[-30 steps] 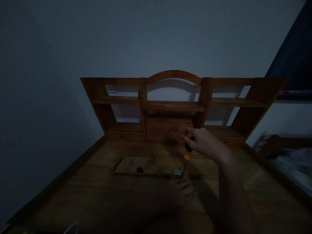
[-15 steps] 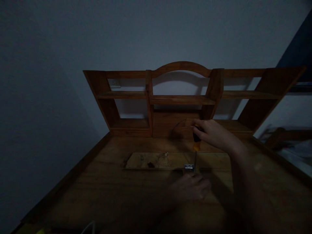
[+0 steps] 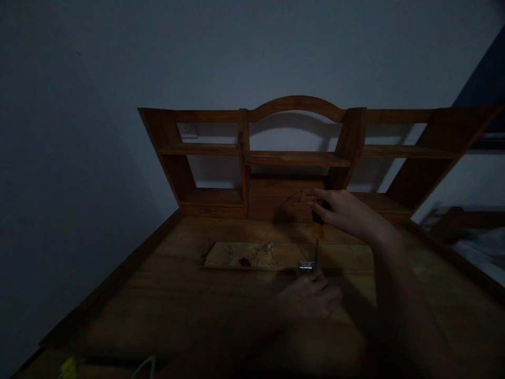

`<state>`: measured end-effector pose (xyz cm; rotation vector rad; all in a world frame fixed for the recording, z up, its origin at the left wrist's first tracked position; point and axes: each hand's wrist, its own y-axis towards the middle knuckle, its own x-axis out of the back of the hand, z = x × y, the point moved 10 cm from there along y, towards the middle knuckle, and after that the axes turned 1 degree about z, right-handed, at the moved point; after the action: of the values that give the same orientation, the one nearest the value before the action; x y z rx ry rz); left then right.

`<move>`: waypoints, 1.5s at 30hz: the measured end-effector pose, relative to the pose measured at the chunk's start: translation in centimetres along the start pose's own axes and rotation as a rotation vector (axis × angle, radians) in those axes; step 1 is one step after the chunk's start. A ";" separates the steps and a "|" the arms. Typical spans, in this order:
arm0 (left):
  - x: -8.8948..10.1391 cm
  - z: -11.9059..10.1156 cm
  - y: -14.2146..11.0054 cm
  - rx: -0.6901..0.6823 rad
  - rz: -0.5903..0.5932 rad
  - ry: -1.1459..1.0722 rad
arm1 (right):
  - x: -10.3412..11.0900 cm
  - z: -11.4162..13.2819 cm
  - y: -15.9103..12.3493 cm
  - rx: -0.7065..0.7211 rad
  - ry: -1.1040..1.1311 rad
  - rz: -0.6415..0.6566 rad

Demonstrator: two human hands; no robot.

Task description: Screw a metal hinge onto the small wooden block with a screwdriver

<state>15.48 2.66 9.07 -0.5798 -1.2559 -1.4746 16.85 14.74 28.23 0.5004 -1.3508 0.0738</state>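
My right hand (image 3: 342, 211) grips the black and orange handle of a screwdriver (image 3: 318, 231) from above. The tool stands nearly upright, its shaft running down to the right end of a small silver metal hinge (image 3: 306, 265). Just in front of the hinge my left hand (image 3: 310, 297) is low on the wood with its fingers curled in. Whatever those fingers press on is hidden and dark. Behind the hinge lies a long wooden strip (image 3: 232, 253), its left part rough, stained and damaged. The screwdriver's tip is too dim to make out.
A wooden desktop (image 3: 165, 295) spreads around both hands. At its back rises a wooden shelf unit (image 3: 298, 159) against the pale wall (image 3: 98, 158). A white cable (image 3: 152, 363) and a yellow item (image 3: 69, 367) show at the lower left edge.
The view has shifted slightly, so the shelf and desk sit a little higher. Both hands hold nearly the same places, and the screwdriver remains against the hinge's right end.
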 end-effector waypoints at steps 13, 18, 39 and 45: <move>-0.2 0.0 -0.1 0.005 -0.012 0.049 | 0.7 0.4 -0.7 0.048 0.030 -0.014; -1.0 0.2 0.0 0.052 0.040 0.038 | 1.4 0.5 -1.3 0.058 0.030 -0.032; -1.9 -0.1 -0.3 0.131 0.011 0.071 | -0.1 1.3 -1.4 0.239 0.307 -0.159; -1.4 0.0 0.2 0.129 0.064 0.079 | -0.1 -0.2 -1.3 0.271 0.419 -0.293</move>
<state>16.10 3.21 7.95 -0.4676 -1.2494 -1.3398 17.43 13.67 27.66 0.8557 -0.8514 0.1146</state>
